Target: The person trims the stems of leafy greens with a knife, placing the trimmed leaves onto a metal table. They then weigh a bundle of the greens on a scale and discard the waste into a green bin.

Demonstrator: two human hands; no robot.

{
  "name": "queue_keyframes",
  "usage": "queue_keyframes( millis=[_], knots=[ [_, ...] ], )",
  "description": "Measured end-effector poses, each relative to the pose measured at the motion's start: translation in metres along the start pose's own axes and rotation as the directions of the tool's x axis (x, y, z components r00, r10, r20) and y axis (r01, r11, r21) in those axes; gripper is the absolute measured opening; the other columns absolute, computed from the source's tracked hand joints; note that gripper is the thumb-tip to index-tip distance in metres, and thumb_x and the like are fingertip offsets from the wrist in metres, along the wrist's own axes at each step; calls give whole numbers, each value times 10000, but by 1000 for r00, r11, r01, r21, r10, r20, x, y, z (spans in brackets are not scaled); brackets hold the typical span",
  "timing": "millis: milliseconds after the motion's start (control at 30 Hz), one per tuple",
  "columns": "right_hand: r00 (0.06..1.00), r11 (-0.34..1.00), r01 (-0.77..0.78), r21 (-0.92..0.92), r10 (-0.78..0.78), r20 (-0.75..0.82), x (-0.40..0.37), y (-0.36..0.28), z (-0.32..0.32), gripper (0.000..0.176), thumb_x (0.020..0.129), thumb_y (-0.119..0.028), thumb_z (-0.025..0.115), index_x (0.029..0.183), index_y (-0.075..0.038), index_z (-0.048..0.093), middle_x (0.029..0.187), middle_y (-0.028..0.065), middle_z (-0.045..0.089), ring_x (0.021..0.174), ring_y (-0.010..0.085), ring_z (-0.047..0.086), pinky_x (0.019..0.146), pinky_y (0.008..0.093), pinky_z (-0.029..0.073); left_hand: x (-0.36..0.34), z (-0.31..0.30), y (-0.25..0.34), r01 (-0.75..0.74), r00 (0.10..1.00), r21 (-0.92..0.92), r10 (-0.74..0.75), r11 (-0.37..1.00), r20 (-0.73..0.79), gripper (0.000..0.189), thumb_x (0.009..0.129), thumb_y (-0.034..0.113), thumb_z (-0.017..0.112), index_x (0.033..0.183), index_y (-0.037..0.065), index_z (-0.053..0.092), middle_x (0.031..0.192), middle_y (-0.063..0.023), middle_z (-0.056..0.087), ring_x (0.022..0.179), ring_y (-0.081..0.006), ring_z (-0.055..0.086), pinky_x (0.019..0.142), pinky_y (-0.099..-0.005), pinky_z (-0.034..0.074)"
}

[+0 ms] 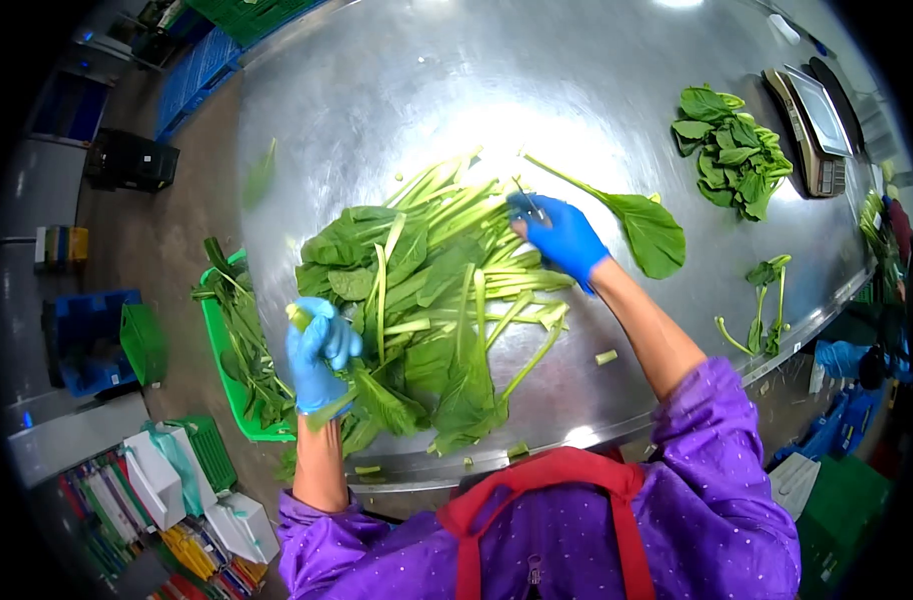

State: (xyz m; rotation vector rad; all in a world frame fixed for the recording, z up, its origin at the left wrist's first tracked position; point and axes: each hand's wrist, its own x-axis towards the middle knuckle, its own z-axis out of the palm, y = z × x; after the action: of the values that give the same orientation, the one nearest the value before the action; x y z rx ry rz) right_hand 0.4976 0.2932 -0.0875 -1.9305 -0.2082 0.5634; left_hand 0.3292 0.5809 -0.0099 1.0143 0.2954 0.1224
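Note:
A heap of leafy greens [427, 290] with pale stems lies on the metal table [377, 100] in front of me. My left hand [322, 345], in a light blue glove, is closed round a green stem at the heap's left side. At the upper right of the heap is my right hand [562, 232], in a darker blue glove, with its fingers closed on a small dark tool, perhaps a blade, near the stem ends. Right of it lies a single leaf [652, 232] with a long stem.
A green crate [222, 340] of greens stands beyond the table's left edge. Bunched greens [732, 155] lie at the right beside a scale [812, 130]. Loose stalks [762, 315] lie near the right edge. A co-worker's blue-gloved hand [842, 357] shows at far right.

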Motion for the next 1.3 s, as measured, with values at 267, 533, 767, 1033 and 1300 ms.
queue_keyframes(
  millis=[267,533,767,1033,1300],
  knots=[
    [980,942,139,-306,-87,178,168,-5,26,379,774,-163,649,1138,-72,600,933,158,648,793,234,630,688,335,505,73,17,21,-347,923,910,255,226,289,334,815,50,662,1146,92,640,969,-89,654,876,-183,616,793,-269,476],
    [962,971,44,233,-104,251,102,-81,5,144,838,-94,585,960,-28,624,939,60,627,630,70,494,527,219,421,203,4,-49,-15,862,769,-381,639,334,460,899,274,607,1280,29,525,1183,-92,606,1051,-160,549,950,-294,411],
    [869,891,452,-41,-450,-208,33,-74,6,187,836,-154,614,995,-55,621,870,91,604,734,161,590,650,298,480,141,47,1,-39,899,771,-314,635,305,357,874,235,649,1133,-1,582,994,-21,616,905,-99,531,828,-261,440],
    [886,900,436,-7,-431,-170,-43,-89,21,180,791,-72,647,961,-66,588,820,94,578,702,211,618,613,310,509,79,51,25,108,960,628,-245,771,135,310,869,201,651,1102,8,583,964,-20,628,839,-90,562,749,-244,467],
    [880,851,467,-240,-474,31,-49,-87,45,187,758,-129,619,915,-51,553,834,171,564,761,372,591,672,422,485,43,56,23,307,912,506,-401,806,84,389,784,117,719,1131,-1,588,981,-16,638,851,-92,587,769,-244,483]
  ],
)
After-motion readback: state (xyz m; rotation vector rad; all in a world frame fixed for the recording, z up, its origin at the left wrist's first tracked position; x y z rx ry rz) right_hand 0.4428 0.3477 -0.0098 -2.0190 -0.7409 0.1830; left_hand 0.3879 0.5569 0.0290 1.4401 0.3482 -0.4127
